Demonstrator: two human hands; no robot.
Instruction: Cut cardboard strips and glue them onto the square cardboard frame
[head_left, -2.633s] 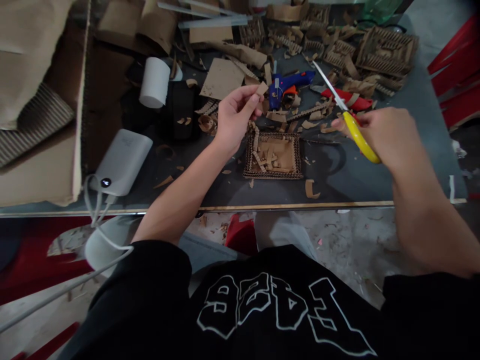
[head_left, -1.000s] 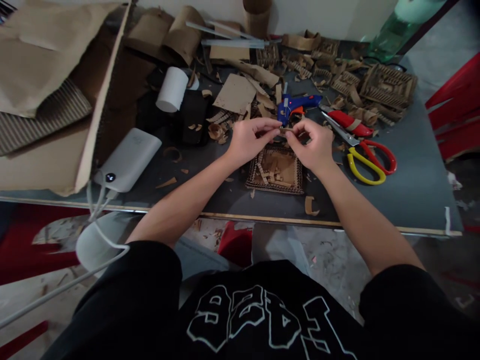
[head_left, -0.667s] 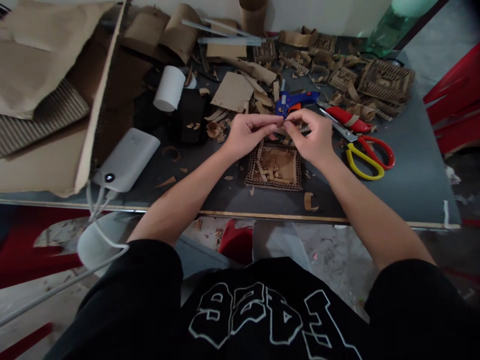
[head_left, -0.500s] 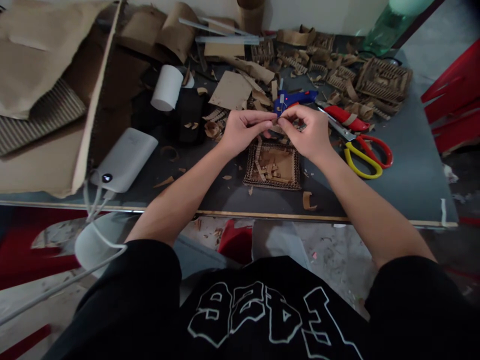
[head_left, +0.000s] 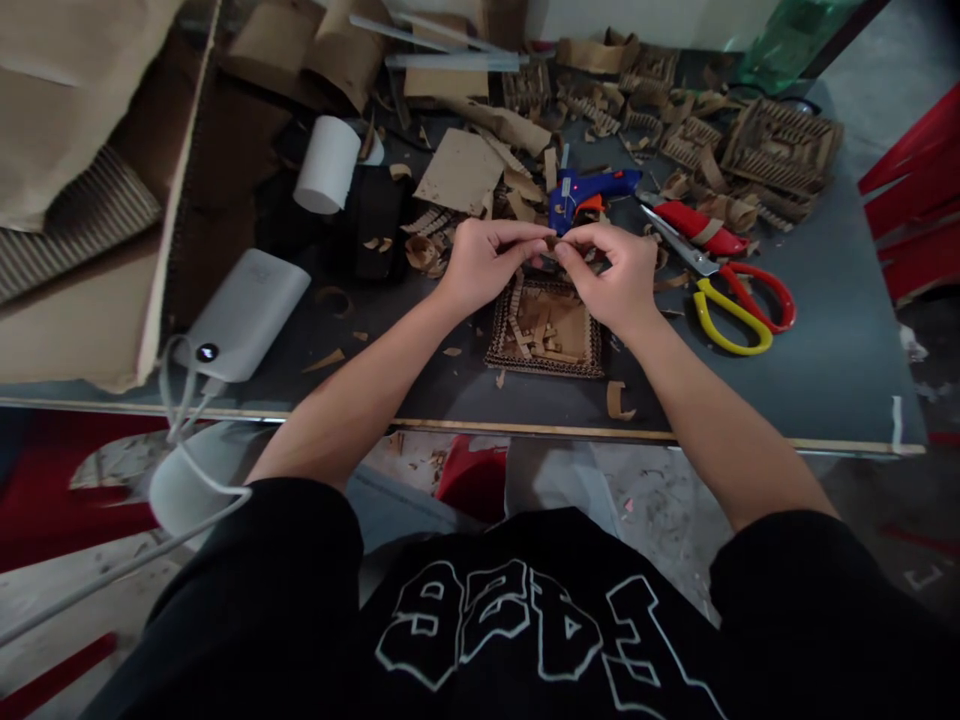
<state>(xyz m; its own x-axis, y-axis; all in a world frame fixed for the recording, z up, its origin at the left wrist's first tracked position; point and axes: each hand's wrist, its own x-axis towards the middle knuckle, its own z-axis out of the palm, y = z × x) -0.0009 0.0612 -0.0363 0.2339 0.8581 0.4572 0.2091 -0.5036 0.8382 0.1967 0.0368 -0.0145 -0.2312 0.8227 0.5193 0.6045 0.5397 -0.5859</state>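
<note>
A small cardboard strip (head_left: pixel 551 241) is pinched at mid-frame between the fingertips of the left hand (head_left: pixel 484 262) and right hand (head_left: pixel 611 275), just above a square cardboard tray (head_left: pixel 545 330). Yellow-and-red scissors (head_left: pixel 731 300) lie to the right.

Black shirt (head_left: pixel 480 620): white outlined letters "FAZE" (upside down to camera).

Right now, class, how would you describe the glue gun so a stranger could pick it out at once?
Start at the grey table and find the two hands pinching a cardboard scrap above the square cardboard tray. Just beyond their fingertips lies the glue gun: the only blue thing among brown offcuts, with an orange trigger.
</note>
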